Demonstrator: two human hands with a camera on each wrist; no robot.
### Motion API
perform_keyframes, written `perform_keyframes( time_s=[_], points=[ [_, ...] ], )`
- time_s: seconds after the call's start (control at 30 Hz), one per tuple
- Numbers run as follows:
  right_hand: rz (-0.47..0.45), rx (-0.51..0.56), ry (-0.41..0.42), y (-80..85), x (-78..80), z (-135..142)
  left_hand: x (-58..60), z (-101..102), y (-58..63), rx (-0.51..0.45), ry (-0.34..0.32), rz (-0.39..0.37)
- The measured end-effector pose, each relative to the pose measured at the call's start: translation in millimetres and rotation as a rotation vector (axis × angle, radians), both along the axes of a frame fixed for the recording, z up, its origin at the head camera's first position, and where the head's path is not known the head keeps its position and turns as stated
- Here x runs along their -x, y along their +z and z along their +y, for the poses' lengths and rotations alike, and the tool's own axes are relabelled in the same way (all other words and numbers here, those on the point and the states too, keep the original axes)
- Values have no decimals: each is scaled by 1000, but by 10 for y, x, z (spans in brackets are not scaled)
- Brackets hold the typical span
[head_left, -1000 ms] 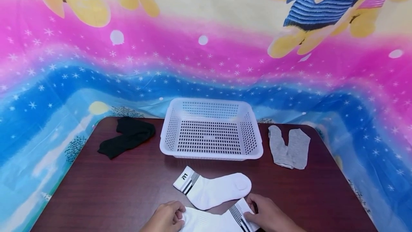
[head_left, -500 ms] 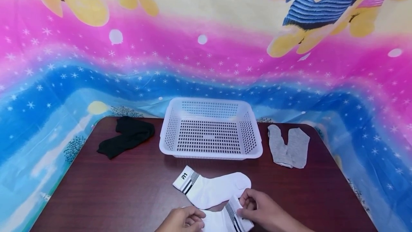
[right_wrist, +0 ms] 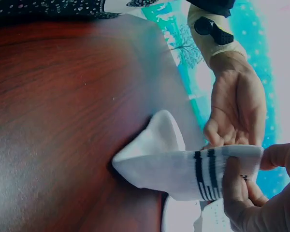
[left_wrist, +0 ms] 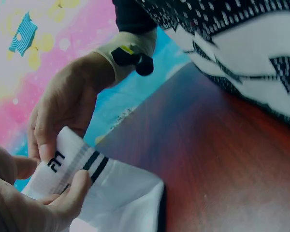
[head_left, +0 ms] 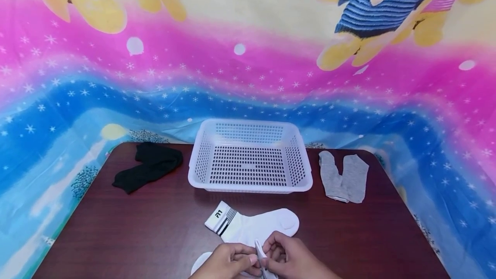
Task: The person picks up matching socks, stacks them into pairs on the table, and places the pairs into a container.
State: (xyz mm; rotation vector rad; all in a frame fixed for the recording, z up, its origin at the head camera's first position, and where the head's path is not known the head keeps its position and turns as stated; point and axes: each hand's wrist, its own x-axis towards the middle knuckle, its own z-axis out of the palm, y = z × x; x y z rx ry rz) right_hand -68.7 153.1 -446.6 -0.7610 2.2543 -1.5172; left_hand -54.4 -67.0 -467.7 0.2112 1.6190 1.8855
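In the head view, a white ankle sock is held between both hands, its ribbed cuff raised edge-on. My left hand pinches the cuff from the left, thumb lying across the dark stripes in the left wrist view. From the other side my right hand pinches the cuff's end near the black logo. The sock's foot rests bent on the table in the right wrist view. Just beyond the hands lies a second white striped sock, flat, its heel side partly covered by the fingers.
A white perforated plastic basket stands at the back middle of the dark red-brown table. Black socks lie left of it, grey socks right of it. A printed cloth hangs behind the table.
Both hands have come closer together at the held sock. Its cuff, spread flat toward the right before, now stands edge-on between the fingers. The other socks and basket stay put.
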Motion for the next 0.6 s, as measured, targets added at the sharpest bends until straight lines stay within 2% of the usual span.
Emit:
perform_keyframes(
  time_s=[0.07, 0.23, 0.37, 0.43, 0.6],
  points=[
    [-24, 44, 17, -8, -6, -30, 3, -7, -4, -15, 5, -1],
    [-177, 161, 91, -24, -25, -81, 4, -17, -16, -55, 36, 4],
    [-238, 183, 111, -46, -22, -96, -3, -18, -26, -71, 50, 6],
    [-238, 176, 118, -58, -16, -92, -6, -20, -34, -61, 58, 3],
    [-155, 146, 145, -77, 4, -77, -12, -27, -62, -23, 77, 22]
  ],
)
